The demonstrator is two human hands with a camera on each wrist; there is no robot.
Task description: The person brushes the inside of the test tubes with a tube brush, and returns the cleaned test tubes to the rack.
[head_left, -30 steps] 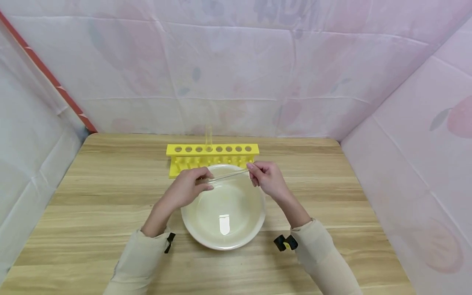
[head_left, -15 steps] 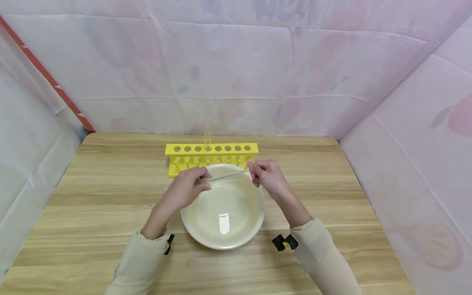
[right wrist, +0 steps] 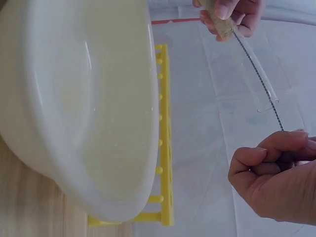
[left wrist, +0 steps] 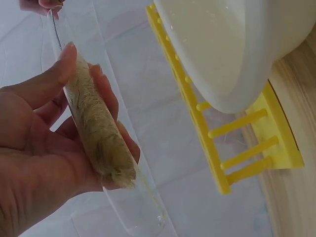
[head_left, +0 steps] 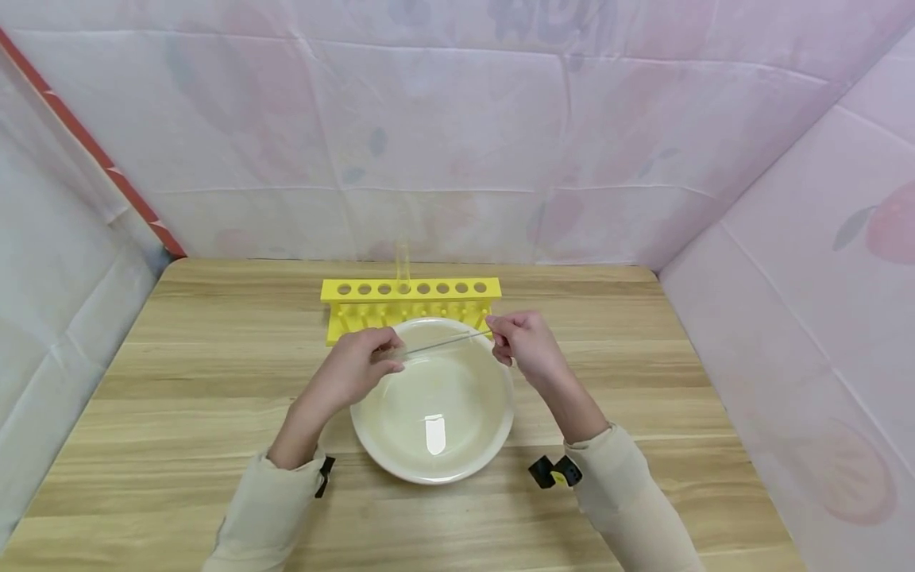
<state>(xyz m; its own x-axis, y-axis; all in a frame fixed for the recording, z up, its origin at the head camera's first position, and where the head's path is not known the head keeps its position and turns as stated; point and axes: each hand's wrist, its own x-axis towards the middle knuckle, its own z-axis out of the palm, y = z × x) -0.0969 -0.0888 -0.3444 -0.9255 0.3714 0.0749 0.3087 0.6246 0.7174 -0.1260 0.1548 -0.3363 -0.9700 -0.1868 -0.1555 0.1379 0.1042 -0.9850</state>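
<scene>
My left hand (head_left: 355, 367) grips a clear glass test tube (left wrist: 131, 212), held nearly level over the far left rim of a white basin (head_left: 436, 469). Inside the tube sits the tan bristle head of a test tube brush (left wrist: 101, 128), short of the closed end. The brush's twisted wire (right wrist: 254, 64) runs out of the tube's mouth. My right hand (head_left: 527, 345) pinches that wire, a little apart from the mouth, above the basin's far right edge. Liquid appears to lie in the basin; a bright reflection shows on it.
Behind the basin stands a yellow test tube rack (head_left: 411, 291) with a row of holes and pegs. One clear test tube (head_left: 403, 262) stands upright in it. The wooden table (head_left: 214, 381) meets printed cloth walls (head_left: 443, 143) at the back and sides.
My right hand has shifted slightly to the right with the wire, and my left hand slightly to the left. More wire shows between the hands. Both grips stay the same.
</scene>
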